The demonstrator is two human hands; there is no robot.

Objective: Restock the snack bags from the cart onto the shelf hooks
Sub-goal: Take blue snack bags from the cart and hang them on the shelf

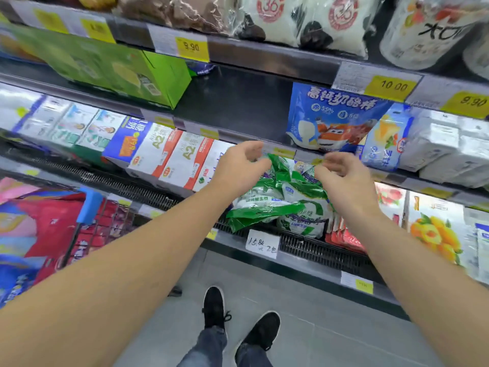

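At the chilled shelf's front edge, we are pinching the top of a green snack bag [275, 197] with our left hand [239, 165] and right hand [344, 176], fingers curled on its upper corners. We are holding the bag in front of the rail [280, 151], above other packets on the shelf. We cannot make out the hook, so we are risking a missed hole, a torn top or a dropped bag.
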